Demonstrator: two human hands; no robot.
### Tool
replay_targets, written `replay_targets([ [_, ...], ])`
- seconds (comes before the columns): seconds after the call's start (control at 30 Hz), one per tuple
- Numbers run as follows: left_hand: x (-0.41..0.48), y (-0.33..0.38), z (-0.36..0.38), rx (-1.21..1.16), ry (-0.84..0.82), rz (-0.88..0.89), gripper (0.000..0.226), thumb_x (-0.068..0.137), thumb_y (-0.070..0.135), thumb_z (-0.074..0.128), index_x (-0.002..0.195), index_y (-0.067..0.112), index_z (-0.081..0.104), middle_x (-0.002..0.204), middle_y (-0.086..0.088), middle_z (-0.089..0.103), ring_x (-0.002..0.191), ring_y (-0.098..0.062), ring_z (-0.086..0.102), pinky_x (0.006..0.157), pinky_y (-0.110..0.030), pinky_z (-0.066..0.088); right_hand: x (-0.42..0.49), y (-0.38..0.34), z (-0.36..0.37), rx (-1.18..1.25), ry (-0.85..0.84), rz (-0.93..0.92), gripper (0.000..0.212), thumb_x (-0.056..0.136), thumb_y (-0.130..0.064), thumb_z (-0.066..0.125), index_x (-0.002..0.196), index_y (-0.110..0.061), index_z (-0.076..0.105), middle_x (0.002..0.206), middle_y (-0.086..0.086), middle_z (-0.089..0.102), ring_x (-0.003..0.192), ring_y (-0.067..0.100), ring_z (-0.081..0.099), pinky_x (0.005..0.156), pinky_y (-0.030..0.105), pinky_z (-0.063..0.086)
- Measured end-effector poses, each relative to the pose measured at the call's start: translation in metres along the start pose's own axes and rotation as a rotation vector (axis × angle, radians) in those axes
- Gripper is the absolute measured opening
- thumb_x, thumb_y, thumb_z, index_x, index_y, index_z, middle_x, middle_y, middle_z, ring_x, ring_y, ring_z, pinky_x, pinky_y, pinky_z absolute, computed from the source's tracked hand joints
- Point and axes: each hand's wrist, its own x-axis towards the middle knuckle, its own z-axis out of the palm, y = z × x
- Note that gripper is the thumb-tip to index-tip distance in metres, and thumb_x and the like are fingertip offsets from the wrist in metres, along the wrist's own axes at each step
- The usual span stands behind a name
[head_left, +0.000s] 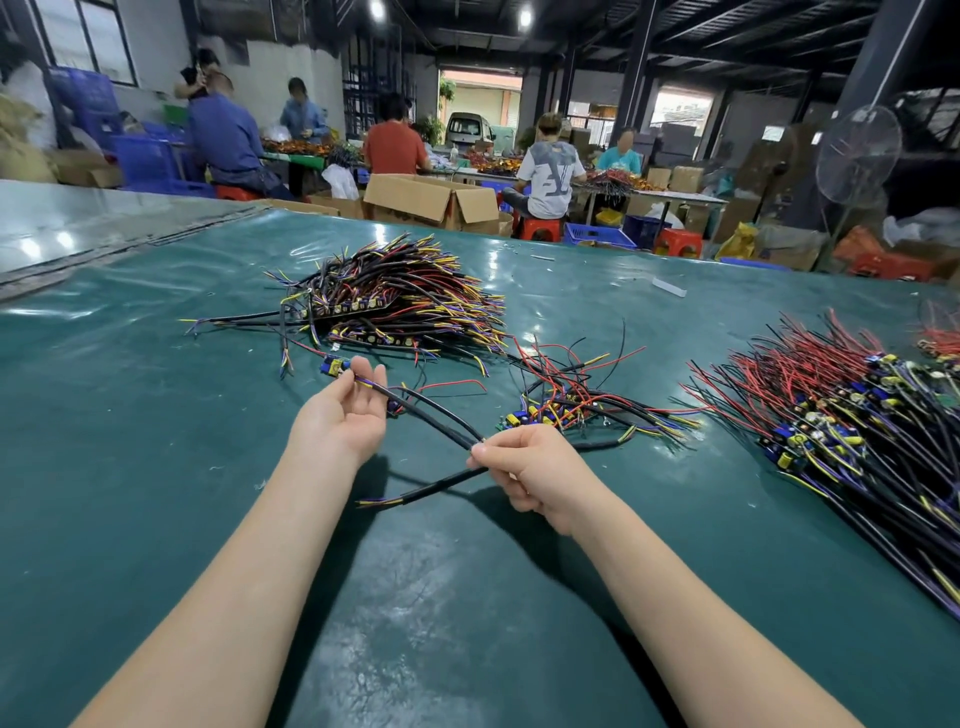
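My left hand (345, 415) is palm up above the green table (156, 467), its fingers loosely cradling black cables (441, 421) near a small blue and yellow circuit board (334, 366). My right hand (524, 470) pinches the same black cables lower down between thumb and fingers. The cables cross between my hands, and one end (384, 501) with bare yellow and purple wires sticks out to the lower left. A red wire (452, 384) loops off the held assembly.
A large stack of wired boards (395, 296) lies ahead at the centre. A small loose heap (571, 400) sits just beyond my right hand. A long pile with red wires (841, 415) fills the right side. Several people work at tables behind, among cardboard boxes (431, 200).
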Motion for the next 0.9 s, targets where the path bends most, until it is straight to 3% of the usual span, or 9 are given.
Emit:
replay_targets([
  [0.1, 0.002, -0.003, -0.001, 0.064, 0.023, 0.118, 0.015, 0.098, 0.001, 0.038, 0.087, 0.004, 0.048, 0.059, -0.005, 0.060, 0.036, -0.005, 0.057, 0.079, -0.025, 0.054, -0.004, -0.001, 0.008, -0.187, -0.035, -0.124, 0.027, 0.088, -0.008, 0.056, 0.061, -0.013, 0.058, 0.035, -0.011, 0.036, 0.033, 0.004, 0.025, 0.035, 0.013, 0.019],
  [0.17, 0.001, -0.003, -0.002, 0.080, 0.048, 0.214, 0.017, 0.098, 0.000, 0.035, 0.091, 0.011, 0.045, 0.063, -0.005, 0.058, 0.035, -0.003, 0.056, 0.075, -0.028, 0.056, -0.006, -0.001, 0.019, -0.267, -0.113, -0.205, 0.029, 0.088, -0.007, 0.055, 0.061, -0.017, 0.058, 0.036, -0.011, 0.037, 0.034, 0.002, 0.028, 0.038, 0.012, 0.023],
  [0.27, -0.002, -0.004, -0.003, 0.079, 0.088, 0.291, 0.024, 0.098, -0.002, 0.029, 0.091, 0.016, 0.042, 0.075, -0.009, 0.055, 0.035, -0.004, 0.055, 0.050, -0.025, 0.056, -0.007, 0.001, 0.030, -0.341, -0.191, -0.229, 0.030, 0.090, -0.005, 0.051, 0.065, -0.022, 0.057, 0.042, -0.008, 0.042, 0.034, 0.001, 0.032, 0.040, 0.013, 0.027],
  [0.33, -0.001, -0.003, -0.005, 0.051, 0.107, 0.256, 0.023, 0.098, -0.001, 0.027, 0.102, 0.017, 0.039, 0.076, -0.010, 0.056, 0.031, -0.002, 0.051, 0.034, -0.015, 0.043, -0.009, 0.001, 0.030, -0.260, -0.227, -0.181, 0.029, 0.091, -0.003, 0.049, 0.068, -0.019, 0.058, 0.043, -0.008, 0.050, 0.033, 0.000, 0.038, 0.037, 0.011, 0.028],
  [0.4, 0.001, -0.001, -0.006, 0.033, 0.095, 0.191, 0.019, 0.098, 0.003, 0.027, 0.103, 0.019, 0.035, 0.076, -0.007, 0.057, 0.026, 0.000, 0.043, 0.029, -0.009, 0.027, -0.010, 0.001, 0.027, -0.142, -0.272, -0.117, 0.026, 0.091, -0.001, 0.048, 0.073, -0.016, 0.059, 0.046, -0.009, 0.058, 0.037, -0.001, 0.047, 0.035, 0.011, 0.028],
  [0.53, 0.003, 0.002, -0.006, 0.060, 0.063, 0.166, 0.022, 0.100, 0.005, 0.028, 0.085, 0.020, 0.035, 0.063, -0.004, 0.064, 0.026, 0.000, 0.037, 0.029, -0.009, 0.020, -0.011, -0.001, 0.024, -0.005, -0.305, -0.044, 0.022, 0.089, 0.002, 0.051, 0.074, -0.011, 0.061, 0.049, -0.006, 0.062, 0.043, 0.000, 0.055, 0.037, 0.011, 0.032],
  [0.67, 0.006, 0.001, -0.007, 0.035, 0.033, 0.116, 0.010, 0.101, 0.009, 0.030, 0.101, 0.018, 0.034, 0.044, -0.001, 0.062, 0.025, 0.000, 0.037, 0.028, -0.009, 0.021, -0.013, -0.001, 0.025, -0.025, -0.296, -0.054, 0.023, 0.086, 0.003, 0.055, 0.071, -0.013, 0.062, 0.050, -0.007, 0.061, 0.044, 0.002, 0.055, 0.038, 0.012, 0.035],
  [0.77, 0.005, -0.006, -0.007, 0.098, 0.060, 0.138, 0.011, 0.100, 0.008, 0.030, 0.104, 0.017, 0.034, 0.045, 0.000, 0.062, 0.025, -0.001, 0.035, 0.028, -0.010, 0.021, -0.012, -0.002, 0.026, -0.012, -0.280, -0.042, 0.024, 0.087, -0.001, 0.056, 0.067, -0.013, 0.061, 0.049, -0.007, 0.059, 0.043, 0.003, 0.054, 0.036, 0.013, 0.035],
  [0.9, 0.001, -0.016, -0.006, 0.159, 0.086, 0.162, 0.015, 0.100, 0.007, 0.031, 0.094, 0.019, 0.037, 0.062, -0.001, 0.062, 0.025, -0.001, 0.034, 0.028, -0.010, 0.020, -0.012, 0.000, 0.026, -0.023, -0.244, -0.046, 0.028, 0.090, -0.008, 0.055, 0.063, -0.013, 0.060, 0.045, -0.007, 0.056, 0.039, 0.003, 0.050, 0.035, 0.013, 0.036],
])
